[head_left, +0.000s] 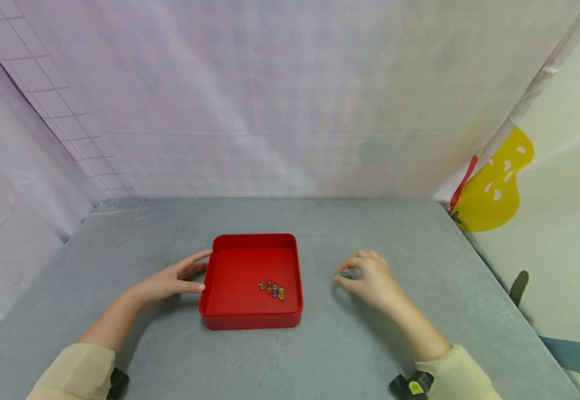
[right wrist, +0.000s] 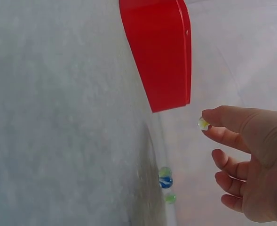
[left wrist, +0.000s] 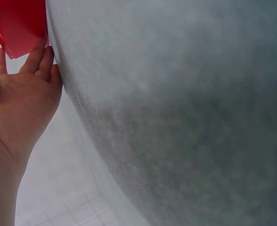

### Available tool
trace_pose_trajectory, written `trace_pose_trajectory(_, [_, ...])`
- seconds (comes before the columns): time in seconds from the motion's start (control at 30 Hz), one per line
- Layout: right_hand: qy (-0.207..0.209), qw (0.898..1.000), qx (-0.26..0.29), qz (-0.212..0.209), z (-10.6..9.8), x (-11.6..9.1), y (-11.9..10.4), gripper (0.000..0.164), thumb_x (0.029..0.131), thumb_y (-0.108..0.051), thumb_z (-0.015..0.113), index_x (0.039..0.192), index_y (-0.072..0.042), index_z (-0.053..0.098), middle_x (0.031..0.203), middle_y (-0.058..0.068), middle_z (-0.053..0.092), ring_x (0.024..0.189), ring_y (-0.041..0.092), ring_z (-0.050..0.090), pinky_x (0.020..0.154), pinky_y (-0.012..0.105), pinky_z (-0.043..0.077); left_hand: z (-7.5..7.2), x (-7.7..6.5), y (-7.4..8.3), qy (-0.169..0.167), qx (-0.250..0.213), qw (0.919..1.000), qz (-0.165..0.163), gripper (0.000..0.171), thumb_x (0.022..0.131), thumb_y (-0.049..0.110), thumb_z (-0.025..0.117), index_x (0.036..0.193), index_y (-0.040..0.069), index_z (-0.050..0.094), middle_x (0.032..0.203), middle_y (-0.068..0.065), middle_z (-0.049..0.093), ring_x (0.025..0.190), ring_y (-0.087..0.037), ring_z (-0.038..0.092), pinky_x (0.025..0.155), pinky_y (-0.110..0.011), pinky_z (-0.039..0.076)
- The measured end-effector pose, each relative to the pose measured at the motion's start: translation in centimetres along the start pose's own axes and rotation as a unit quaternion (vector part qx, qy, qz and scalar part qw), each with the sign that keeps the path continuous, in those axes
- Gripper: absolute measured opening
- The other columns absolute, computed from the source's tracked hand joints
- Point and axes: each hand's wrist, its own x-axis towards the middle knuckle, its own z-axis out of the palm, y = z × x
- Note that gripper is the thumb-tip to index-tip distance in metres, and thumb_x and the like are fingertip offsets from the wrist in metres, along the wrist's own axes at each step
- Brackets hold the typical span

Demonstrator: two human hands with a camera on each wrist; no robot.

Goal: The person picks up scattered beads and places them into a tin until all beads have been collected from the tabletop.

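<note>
A square red tray (head_left: 250, 321) sits on the table with several glass marbles (head_left: 275, 289) gathered near its front right corner. My left hand (head_left: 172, 279) rests against the tray's left side with straight fingers, which the left wrist view also shows touching the red wall. To the right of the tray, my right hand (head_left: 372, 280) is raised over the table. Between its thumb and forefinger it pinches a clear marble with a yellow-green swirl (right wrist: 203, 124). Below that hand, a blue-and-white marble (right wrist: 165, 181) and a couple of greenish marbles (right wrist: 170, 198) lie on the table.
The grey tabletop (head_left: 270, 366) spreads around the tray. A pale curtain (head_left: 280, 100) hangs behind it, and a white sheet with a yellow pear print (head_left: 500, 189) hangs on the right. Dark wrist devices (head_left: 412, 386) show at the cuffs.
</note>
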Motion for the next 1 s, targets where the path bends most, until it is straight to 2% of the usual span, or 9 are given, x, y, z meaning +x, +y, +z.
trace_pose_trajectory(0.4, [0.003,1.000,0.008,-0.012,0.3,0.4,-1.2,0.013,0.074,-0.018,0.083,0.081,-0.019,0.072,0.087,-0.004,0.063,0.085,0.020,0.052,0.081,0.045,0.037,0.0,-0.1,0.1,-0.001,0.003,1.0000,0.009,0.078,0.092,0.015,0.064,0.154,0.013,0.017,0.152,-0.024,0.022,0.139,-0.043,0.020,0.100,-0.058,0.033])
trace_pose_trajectory(1.0, [-0.003,0.999,0.032,-0.023,0.5,1.3,-3.3,0.014,0.074,-0.019,0.083,0.082,-0.021,0.072,0.088,-0.007,0.062,0.088,0.018,0.051,0.087,0.046,0.035,0.1,0.0,0.1,0.006,0.000,1.0000,-0.002,0.078,0.092,0.017,0.065,0.154,0.016,0.017,0.153,-0.023,0.022,0.139,-0.042,0.020,0.101,-0.058,0.032])
